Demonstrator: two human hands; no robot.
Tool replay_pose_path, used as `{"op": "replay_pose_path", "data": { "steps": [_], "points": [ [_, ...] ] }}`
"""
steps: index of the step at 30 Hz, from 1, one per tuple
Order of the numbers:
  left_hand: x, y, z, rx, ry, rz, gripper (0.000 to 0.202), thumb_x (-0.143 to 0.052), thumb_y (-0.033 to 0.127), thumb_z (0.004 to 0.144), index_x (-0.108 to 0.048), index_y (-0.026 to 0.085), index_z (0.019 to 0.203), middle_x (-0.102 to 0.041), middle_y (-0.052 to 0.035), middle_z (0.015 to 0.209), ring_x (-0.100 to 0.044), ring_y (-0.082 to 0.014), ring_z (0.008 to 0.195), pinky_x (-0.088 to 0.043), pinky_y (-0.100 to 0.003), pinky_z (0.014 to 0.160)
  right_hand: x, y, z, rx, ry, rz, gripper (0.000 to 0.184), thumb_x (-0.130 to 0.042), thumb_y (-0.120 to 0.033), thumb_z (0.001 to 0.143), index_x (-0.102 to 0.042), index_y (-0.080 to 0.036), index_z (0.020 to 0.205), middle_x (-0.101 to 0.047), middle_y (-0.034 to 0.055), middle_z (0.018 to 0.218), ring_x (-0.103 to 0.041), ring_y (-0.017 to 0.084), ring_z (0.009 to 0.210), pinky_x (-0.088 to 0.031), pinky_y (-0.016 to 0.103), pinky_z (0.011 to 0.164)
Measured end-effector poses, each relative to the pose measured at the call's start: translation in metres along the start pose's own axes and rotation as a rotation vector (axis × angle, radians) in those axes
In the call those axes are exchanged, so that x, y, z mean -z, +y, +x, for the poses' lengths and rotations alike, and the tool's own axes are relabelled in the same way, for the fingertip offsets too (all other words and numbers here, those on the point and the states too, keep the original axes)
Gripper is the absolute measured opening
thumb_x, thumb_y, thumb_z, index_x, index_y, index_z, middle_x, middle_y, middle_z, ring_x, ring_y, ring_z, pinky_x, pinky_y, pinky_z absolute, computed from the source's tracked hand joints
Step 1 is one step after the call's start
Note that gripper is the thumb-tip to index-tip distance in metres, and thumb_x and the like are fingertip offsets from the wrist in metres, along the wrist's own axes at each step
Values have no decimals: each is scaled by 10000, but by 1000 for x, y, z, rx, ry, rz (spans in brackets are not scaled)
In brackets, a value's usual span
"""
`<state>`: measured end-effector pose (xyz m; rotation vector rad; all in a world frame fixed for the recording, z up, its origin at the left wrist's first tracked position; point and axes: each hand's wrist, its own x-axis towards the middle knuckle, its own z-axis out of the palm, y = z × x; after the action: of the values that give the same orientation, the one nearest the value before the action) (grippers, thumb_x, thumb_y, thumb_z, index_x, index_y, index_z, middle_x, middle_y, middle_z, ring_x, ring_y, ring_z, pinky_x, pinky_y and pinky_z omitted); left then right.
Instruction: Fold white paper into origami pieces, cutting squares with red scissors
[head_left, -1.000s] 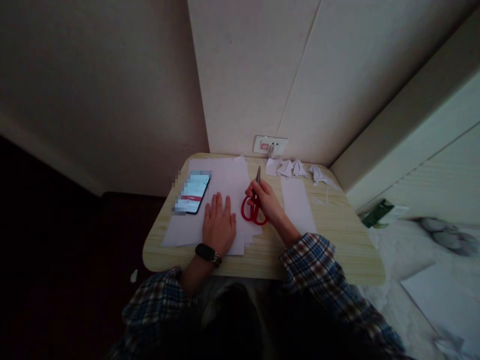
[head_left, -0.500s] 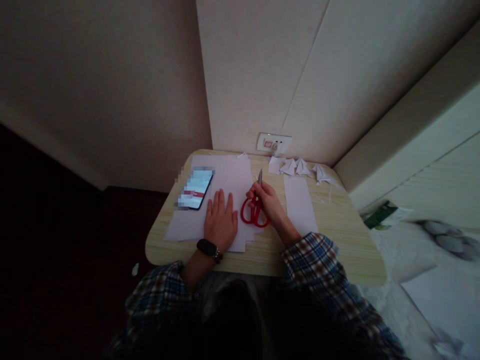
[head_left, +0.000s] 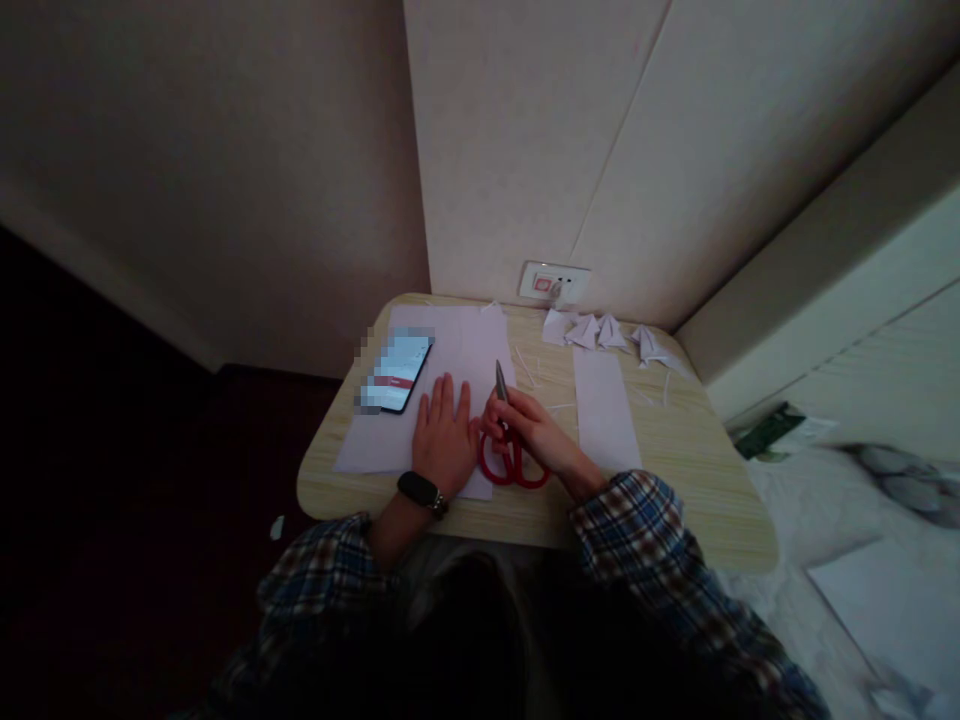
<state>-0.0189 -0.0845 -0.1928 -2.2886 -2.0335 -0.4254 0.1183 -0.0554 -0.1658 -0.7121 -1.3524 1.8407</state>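
Note:
White paper sheets (head_left: 469, 345) lie overlapped on the left half of a small wooden table (head_left: 697, 500). My left hand (head_left: 445, 440) rests flat on them, fingers stretched out, near their front edge. My right hand (head_left: 521, 415) is closed around red-handled scissors (head_left: 532, 478), just right of my left hand. The scissors' blades (head_left: 500, 376) look closed and point away from me, over the paper's right side; the red loops hang below my fingers. A lit smartphone (head_left: 405, 375) lies on the sheets, left of my left fingertips.
A paper strip (head_left: 606, 405) lies right of my right hand. Several folded paper pieces (head_left: 609, 332) line the back edge, with thin paper scraps (head_left: 525, 368) nearby. A wall socket (head_left: 555, 284) with a plug sits behind. White bedding (head_left: 795, 510) is beyond the table's right side.
My right hand has moved the scissors slightly toward me and left, closer to my left hand. The left hand stays flat on the paper. The view has shifted a little.

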Motion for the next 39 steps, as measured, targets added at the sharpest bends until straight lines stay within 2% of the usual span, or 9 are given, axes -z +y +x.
{"op": "replay_pose_path", "data": {
  "steps": [5,12,15,19,22,25,31,35,39],
  "points": [
    [0,0,0,1,0,0,503,-380,248,935,-388,55,1399,-313,-228,1497,-256,-305,1405,-247,-476,1127,-3,2,-7,-5,-41,28,334,-609,-480,812,-448,-204,711,-458,-62,613,-410,72,488,-348,188,428],
    [1,-1,-2,-14,-2,-5,506,-372,231,929,-387,46,1399,-308,-232,1497,-253,-306,1406,-247,-478,1127,-16,1,-25,-55,-131,13,340,-614,-493,790,-486,-196,685,-475,-34,589,-425,97,480,-391,229,420],
    [0,-1,-1,-4,10,-6,507,-374,239,929,-387,54,1401,-312,-225,1497,-261,-301,1405,-249,-480,1127,-11,-13,-18,48,-1,6,355,-589,-526,788,-440,-220,690,-414,-49,581,-401,103,508,-368,214,421],
    [-2,-1,-1,3,31,-6,504,-367,247,933,-391,63,1402,-313,-222,1499,-264,-302,1405,-247,-482,1128,6,-30,18,216,219,-80,330,-570,-506,808,-425,-227,708,-414,-54,613,-398,99,539,-358,206,459],
    [-2,0,-1,4,39,-7,501,-362,236,934,-394,54,1399,-316,-228,1496,-263,-305,1405,-237,-483,1131,11,-26,42,253,285,-201,303,-569,-459,823,-444,-220,684,-453,-53,599,-404,90,499,-324,211,444],
    [-2,0,-2,-1,41,-11,498,-359,234,934,-394,59,1399,-322,-222,1496,-262,-298,1406,-235,-483,1132,9,-15,48,288,343,-287,273,-547,-408,853,-457,-217,681,-461,-51,604,-407,90,518,-324,209,468],
    [-3,-1,0,-2,43,-18,499,-367,233,926,-399,62,1394,-330,-213,1496,-261,-295,1406,-243,-488,1128,7,-9,29,260,290,-337,302,-505,-460,863,-445,-218,692,-463,-58,575,-423,87,470,-342,220,448],
    [-3,-1,0,-6,41,-19,501,-367,234,927,-398,61,1396,-328,-220,1495,-268,-299,1404,-248,-487,1126,13,-14,34,275,332,-315,312,-491,-474,869,-414,-223,699,-461,-60,595,-438,77,480,-335,208,450],
    [-3,-2,-1,-8,36,-21,503,-365,228,929,-393,53,1399,-318,-232,1496,-264,-312,1403,-239,-487,1128,12,-15,32,221,257,-293,323,-513,-490,840,-414,-222,690,-455,-70,558,-429,73,433,-340,207,417]
  ]
}}
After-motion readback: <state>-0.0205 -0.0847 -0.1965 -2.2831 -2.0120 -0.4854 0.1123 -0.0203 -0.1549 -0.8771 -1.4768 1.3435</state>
